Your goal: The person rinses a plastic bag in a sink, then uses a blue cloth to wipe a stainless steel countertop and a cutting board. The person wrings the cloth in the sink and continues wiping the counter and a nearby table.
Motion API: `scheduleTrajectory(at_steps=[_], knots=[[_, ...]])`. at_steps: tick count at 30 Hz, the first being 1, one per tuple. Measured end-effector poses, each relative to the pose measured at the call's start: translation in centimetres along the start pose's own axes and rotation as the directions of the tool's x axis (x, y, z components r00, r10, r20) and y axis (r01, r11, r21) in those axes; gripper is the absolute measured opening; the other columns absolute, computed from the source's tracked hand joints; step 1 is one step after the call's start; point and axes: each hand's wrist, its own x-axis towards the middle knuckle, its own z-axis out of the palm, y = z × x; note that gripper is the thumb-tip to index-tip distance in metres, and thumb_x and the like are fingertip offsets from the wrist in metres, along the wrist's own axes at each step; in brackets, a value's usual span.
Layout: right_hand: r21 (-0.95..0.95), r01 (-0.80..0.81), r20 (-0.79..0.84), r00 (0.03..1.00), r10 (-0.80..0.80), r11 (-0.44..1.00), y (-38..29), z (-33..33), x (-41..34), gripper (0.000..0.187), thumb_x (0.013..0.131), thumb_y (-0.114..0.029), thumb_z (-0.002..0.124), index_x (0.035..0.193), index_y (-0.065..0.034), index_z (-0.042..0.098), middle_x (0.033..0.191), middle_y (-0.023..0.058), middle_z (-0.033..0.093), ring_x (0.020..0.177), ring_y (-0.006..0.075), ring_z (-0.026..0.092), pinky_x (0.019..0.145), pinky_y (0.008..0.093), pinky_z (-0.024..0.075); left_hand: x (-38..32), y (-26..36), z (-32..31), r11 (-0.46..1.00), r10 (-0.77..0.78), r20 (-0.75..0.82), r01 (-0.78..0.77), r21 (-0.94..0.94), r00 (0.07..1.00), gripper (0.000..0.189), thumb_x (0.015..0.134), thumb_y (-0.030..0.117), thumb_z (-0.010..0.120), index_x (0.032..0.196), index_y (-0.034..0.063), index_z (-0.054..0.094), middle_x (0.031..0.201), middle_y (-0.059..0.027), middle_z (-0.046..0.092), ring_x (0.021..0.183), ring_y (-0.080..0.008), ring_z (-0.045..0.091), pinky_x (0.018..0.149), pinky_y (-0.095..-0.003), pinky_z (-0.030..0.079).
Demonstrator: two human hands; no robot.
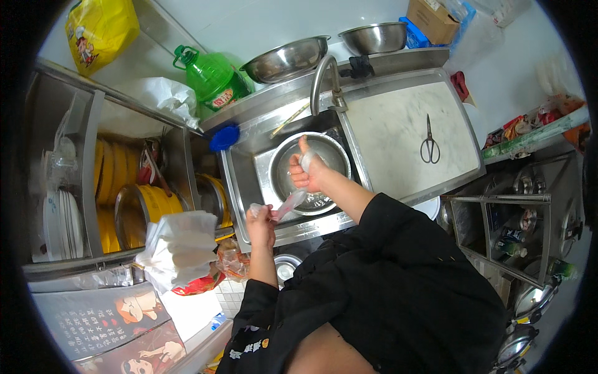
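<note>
My left hand (261, 227) is at the sink's front edge, its fingers pinching a thin translucent plastic bag (291, 204) with pinkish marks. The bag stretches up towards my right wrist; whether it touches cannot be made out. My right hand (310, 174) is over a round steel basin (276, 187), thumb raised and fingers curled around a whitish translucent piece (306, 161). What that piece is stays unclear. Clear water appears to be in the basin, which sits inside the steel sink (243, 175). A curved steel faucet (316, 86) rises behind it.
Black-handled scissors (429, 146) lie on a pale board (392, 135) right of the sink. Behind stand a green jug (212, 77) and two steel bowls (287, 61) (373, 38). A blue scrubber (224, 137) is at the sink's left corner. White bags (180, 248) hang by the left shelf.
</note>
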Motion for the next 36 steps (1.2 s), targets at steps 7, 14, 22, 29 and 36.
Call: scheduleTrajectory(at_steps=[7,14,22,29,36], knots=[[-0.488,-0.168,-0.239,0.969,0.054,0.857,1.7,-0.4,-0.4,0.072,0.086,-0.086,0.05,0.066,-0.0178,0.042,0.053,-0.0053,0.026,0.041,0.0088,0.019,0.042,0.0281,0.0122,1.4,3.4,0.3,0.964,0.031,0.067,-0.012,-0.266,0.997,0.019,0.108,0.013,0.047,0.125,0.0051,0.045,0.099,-0.015,0.069,0.077,-0.0287,0.07,0.086,-0.0584,0.06],[-0.956,-0.003,-0.087,0.958,-0.274,0.293,3.6,-2.2,1.1,0.076,0.092,-0.08,0.049,0.074,-0.0075,0.058,0.062,0.0072,0.052,0.045,0.0195,0.045,0.044,0.0364,0.0345,0.7,6.3,5.3,0.931,0.055,0.161,0.007,-0.365,0.985,0.038,0.11,0.044,0.046,0.096,0.0101,0.059,0.069,-0.004,0.051,0.054,-0.0176,0.048,0.063,-0.0403,0.054],[-0.948,0.128,0.224,0.919,-0.325,-0.291,5.7,-0.9,-0.3,0.068,0.103,-0.059,0.045,0.099,0.003,0.072,0.099,0.0302,0.07,0.098,0.0447,0.068,0.089,0.0497,0.0508,0.6,7.1,8.6,0.953,-0.088,0.098,0.112,-0.282,0.991,0.056,0.108,0.055,0.044,0.069,0.014,0.037,0.055,0.0004,0.026,0.041,-0.0134,0.02,0.04,-0.0323,0.017],[-0.408,-0.051,-0.284,0.956,-0.074,0.911,0.8,-5.8,1.2,0.065,0.096,-0.074,0.05,0.074,-0.0126,0.054,0.061,-0.002,0.043,0.045,0.0154,0.038,0.04,0.0345,0.0303,1.4,8.3,8.5,0.972,-0.061,0.123,0.087,-0.217,0.991,0.056,0.107,0.054,0.047,0.067,0.0163,0.035,0.054,0.0027,0.022,0.041,-0.0124,0.019,0.04,-0.0311,0.017],[-0.158,0.049,-0.113,0.991,-0.067,0.986,-0.9,-1.7,-1.3,0.066,0.09,-0.081,0.05,0.071,-0.0185,0.047,0.057,-0.0035,0.035,0.042,0.0104,0.027,0.039,0.0282,0.0183,2.8,5.2,5.7,0.96,-0.069,0.195,0.012,0.279,0.978,0.036,0.108,0.04,0.052,0.096,0.0061,0.06,0.065,-0.0006,0.048,0.048,-0.0105,0.04,0.044,-0.029,0.035]])
